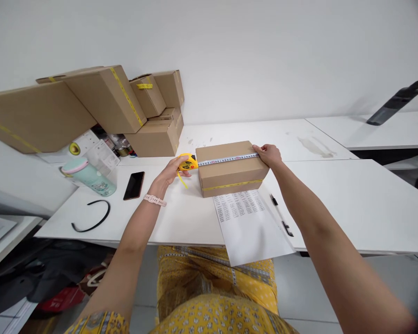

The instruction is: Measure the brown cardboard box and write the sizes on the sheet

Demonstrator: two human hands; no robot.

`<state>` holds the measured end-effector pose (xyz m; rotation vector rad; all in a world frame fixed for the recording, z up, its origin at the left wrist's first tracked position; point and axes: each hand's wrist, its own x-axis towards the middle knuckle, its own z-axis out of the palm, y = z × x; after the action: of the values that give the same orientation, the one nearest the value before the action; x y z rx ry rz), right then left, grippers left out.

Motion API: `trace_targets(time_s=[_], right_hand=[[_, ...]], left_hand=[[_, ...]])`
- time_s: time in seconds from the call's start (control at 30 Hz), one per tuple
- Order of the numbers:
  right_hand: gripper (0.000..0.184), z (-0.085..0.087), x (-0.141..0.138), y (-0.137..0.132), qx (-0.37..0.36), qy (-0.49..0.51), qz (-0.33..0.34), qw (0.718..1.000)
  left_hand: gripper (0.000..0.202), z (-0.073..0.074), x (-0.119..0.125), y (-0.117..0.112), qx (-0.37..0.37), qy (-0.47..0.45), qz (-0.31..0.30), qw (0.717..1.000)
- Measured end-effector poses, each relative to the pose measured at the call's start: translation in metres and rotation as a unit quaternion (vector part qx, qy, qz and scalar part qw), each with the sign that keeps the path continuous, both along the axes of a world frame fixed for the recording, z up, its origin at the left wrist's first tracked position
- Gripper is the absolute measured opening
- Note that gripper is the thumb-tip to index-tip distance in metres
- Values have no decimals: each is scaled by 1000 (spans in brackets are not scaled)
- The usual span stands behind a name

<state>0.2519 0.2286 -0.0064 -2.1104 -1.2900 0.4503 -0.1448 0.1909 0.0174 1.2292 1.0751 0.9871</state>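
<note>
A closed cardboard box (226, 174) with yellow tape along its front side sits on the white table. My left hand (172, 171) is closed round a yellow tape measure (188, 162) at the box's left edge. Its blade (226, 159) is drawn out and lies across the box top to the right edge. There my right hand (269, 155) pinches the blade's end against the box corner. Partly under the box lies a printed sheet (251, 227) with columns of figures, overhanging the table's front edge. A pen (281, 215) rests to the right of the sheet.
Several cardboard boxes (153, 139) are stacked at the back left against the wall. On the left stand a mint green bottle (90, 176), a phone (134, 185) and a black headband (104, 218). A dark bottle (393, 105) leans at the far right.
</note>
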Motion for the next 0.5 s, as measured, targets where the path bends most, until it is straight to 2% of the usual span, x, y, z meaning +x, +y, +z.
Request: trace_targets(time_s=[0.23,0.5], right_hand=[[45,3,-2,-4,-17,3,11,1000],[48,6,-5,-7,-25,-7,0,1000]], left_hand=[[52,0,-4,2,6,8,-7,1000],[48,-3,-4,3,5,8,-15,1000]])
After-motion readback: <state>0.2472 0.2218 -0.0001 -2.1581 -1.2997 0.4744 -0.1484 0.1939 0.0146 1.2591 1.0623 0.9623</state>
